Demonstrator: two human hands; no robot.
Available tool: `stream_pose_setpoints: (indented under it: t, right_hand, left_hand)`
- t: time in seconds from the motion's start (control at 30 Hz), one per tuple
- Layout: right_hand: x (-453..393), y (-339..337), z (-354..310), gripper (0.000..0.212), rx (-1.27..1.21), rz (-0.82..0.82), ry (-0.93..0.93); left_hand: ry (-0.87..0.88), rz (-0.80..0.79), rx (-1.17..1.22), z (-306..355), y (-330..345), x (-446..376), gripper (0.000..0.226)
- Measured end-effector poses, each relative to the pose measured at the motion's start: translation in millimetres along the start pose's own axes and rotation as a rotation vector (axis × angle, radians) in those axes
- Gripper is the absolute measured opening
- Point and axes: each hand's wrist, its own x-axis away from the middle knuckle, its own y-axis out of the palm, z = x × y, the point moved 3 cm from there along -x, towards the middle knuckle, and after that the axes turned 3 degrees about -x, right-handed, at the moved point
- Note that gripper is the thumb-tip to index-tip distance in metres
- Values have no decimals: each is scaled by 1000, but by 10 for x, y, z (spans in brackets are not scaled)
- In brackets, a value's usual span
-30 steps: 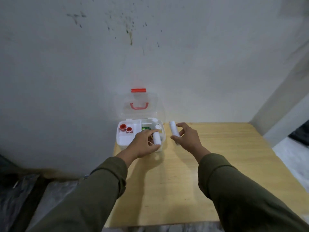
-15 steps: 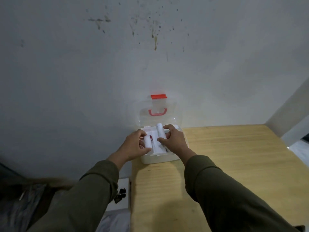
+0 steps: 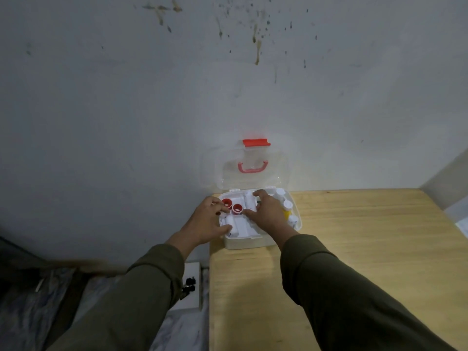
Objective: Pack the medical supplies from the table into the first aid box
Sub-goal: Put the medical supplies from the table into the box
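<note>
First aid box [image 3: 249,243] mid-frame, lid up: two red caps [image 3: 231,205], white roll [image 3: 234,225], bottles at right. My left hand [image 3: 206,224] and right hand [image 3: 269,214] spread loose over tray, gripping nothing.

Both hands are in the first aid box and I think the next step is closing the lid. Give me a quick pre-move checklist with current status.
1. Lid fully open, propped against the wall: ok.
2. Red latch not blocked: ok.
3. Hands out of the box: not ok. Left hand and right hand both rest on the white tray.
4. Red-capped containers seated in the tray: ok.
5. Bottles at the box's right side below the rim: cannot tell.
6. No supplies on the visible wooden table: ok.
</note>
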Motion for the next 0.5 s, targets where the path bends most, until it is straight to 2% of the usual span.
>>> stream_pose_setpoints:
  t: [0.23, 0.33, 0.4, 0.5]
  right_hand:
    - [-52, 27, 34, 61, -1, -10, 9]
    - [-67, -23, 43, 60, -29, -2, -9]
    - [-68, -108, 8, 50, -75, 58, -39]
    - [-73, -321, -117, 37, -186, 270, -126]
  left_hand:
    - [24, 86, 29, 17, -57, -41, 40]
    - [47, 201, 34, 43, -108, -78, 33]
    - [52, 289, 41, 70, -165, -115, 33]
    - [64, 414, 42, 131, -288, -201, 44]
